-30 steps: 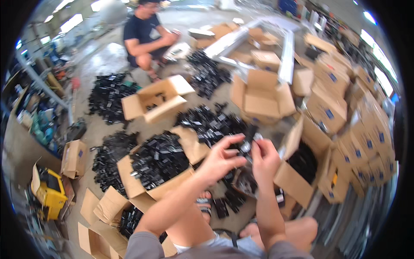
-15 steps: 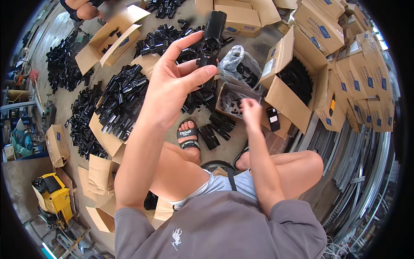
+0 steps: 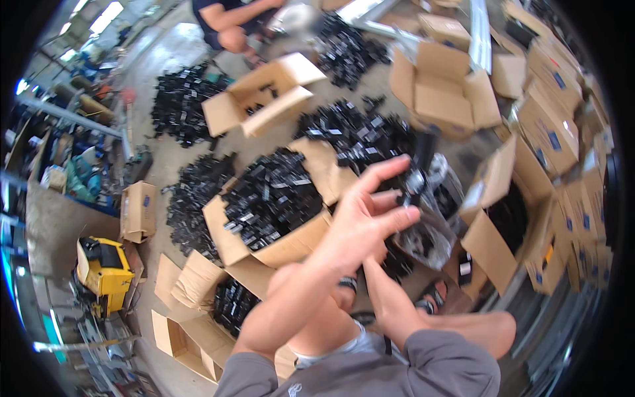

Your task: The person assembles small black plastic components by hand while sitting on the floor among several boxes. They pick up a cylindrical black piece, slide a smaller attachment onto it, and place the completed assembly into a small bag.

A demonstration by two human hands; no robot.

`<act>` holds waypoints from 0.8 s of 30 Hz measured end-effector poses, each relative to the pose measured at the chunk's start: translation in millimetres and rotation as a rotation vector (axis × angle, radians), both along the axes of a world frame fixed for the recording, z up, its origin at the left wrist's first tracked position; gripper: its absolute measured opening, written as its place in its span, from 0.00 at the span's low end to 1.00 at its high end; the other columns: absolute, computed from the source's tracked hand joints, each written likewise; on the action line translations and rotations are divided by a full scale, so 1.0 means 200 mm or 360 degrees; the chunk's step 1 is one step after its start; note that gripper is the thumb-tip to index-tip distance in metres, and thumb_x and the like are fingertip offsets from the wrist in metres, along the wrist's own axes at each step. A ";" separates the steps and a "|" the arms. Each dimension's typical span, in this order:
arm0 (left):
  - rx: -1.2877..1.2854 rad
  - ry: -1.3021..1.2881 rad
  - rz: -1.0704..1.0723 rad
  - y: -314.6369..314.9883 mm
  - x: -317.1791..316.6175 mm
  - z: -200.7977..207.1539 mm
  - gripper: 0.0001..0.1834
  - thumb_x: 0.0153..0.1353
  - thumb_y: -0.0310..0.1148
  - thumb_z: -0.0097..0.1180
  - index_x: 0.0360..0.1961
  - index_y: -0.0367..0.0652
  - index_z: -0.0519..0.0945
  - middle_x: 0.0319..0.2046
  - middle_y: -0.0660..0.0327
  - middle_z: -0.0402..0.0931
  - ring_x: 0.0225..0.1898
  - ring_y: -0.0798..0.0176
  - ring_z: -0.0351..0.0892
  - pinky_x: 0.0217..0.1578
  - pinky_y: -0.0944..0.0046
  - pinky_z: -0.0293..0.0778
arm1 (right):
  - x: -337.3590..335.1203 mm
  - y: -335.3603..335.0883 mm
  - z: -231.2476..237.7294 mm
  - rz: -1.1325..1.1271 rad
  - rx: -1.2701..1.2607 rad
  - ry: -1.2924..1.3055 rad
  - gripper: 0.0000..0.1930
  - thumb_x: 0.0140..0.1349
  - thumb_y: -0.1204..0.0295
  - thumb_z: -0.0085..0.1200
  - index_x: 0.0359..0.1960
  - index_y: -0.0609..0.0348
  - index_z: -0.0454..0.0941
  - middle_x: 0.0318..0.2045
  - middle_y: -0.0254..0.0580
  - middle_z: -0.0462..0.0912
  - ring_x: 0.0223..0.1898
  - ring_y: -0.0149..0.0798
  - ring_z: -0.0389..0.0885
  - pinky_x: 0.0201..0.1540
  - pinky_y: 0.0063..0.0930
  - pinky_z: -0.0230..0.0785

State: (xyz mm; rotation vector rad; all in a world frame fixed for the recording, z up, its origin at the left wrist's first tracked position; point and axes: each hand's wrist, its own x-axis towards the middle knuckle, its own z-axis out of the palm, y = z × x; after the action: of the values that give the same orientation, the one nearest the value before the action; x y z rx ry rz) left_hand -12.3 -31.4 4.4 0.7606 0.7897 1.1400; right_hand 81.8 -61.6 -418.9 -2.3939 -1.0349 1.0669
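My left hand (image 3: 362, 221) is raised in front of me, gripping a black tubular fitting (image 3: 426, 147) between thumb and fingers; blur softens its outline. Behind the left wrist, my right hand (image 3: 378, 255) shows only in part, and its fingers are hidden. Just beyond the fitting is a clear plastic bag (image 3: 428, 243) in an open box. To the left of my hands, an open carton (image 3: 291, 250) is heaped with black fittings (image 3: 274, 195).
Piles of black parts (image 3: 188, 102) lie on the floor around an open carton (image 3: 278, 116). Another person (image 3: 231, 36) crouches at the far side. Cartons (image 3: 555, 132) are stacked on the right, above metal profiles (image 3: 542, 331). A yellow machine (image 3: 112, 268) stands at left.
The view has swung left, so the surroundings appear farther right. My right hand has moved from the bag-lined box to behind my left wrist. The left hand still holds the black fitting.
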 end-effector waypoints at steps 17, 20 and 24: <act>-0.0012 -0.0027 -0.0055 -0.01 -0.04 -0.03 0.39 0.66 0.20 0.65 0.76 0.52 0.65 0.50 0.59 0.86 0.48 0.69 0.84 0.50 0.66 0.81 | -0.05 0.02 0.06 -0.0055 0.0136 0.0039 0.14 0.61 0.63 0.63 0.43 0.58 0.79 0.40 0.56 0.87 0.46 0.63 0.85 0.52 0.54 0.76; -0.0031 -0.0004 -0.0070 0.02 0.02 0.01 0.39 0.65 0.19 0.65 0.75 0.52 0.66 0.50 0.59 0.86 0.46 0.69 0.85 0.48 0.67 0.81 | 0.12 0.05 0.09 -0.0212 0.0404 0.0238 0.15 0.61 0.62 0.59 0.38 0.64 0.78 0.37 0.62 0.86 0.44 0.66 0.84 0.53 0.54 0.75; 0.0004 0.0154 -0.0094 0.02 -0.02 -0.03 0.40 0.65 0.23 0.66 0.76 0.52 0.64 0.52 0.55 0.85 0.50 0.64 0.86 0.51 0.64 0.81 | 0.26 0.17 0.73 -0.0338 0.1068 0.1418 0.08 0.74 0.69 0.57 0.46 0.59 0.76 0.32 0.37 0.82 0.28 0.28 0.81 0.29 0.26 0.77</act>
State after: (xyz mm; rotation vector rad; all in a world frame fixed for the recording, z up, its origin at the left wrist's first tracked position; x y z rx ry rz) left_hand -16.1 -28.2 -0.9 0.8411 0.8414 1.0574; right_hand 133.3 -28.6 -273.2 -1.2426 -0.6321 1.2496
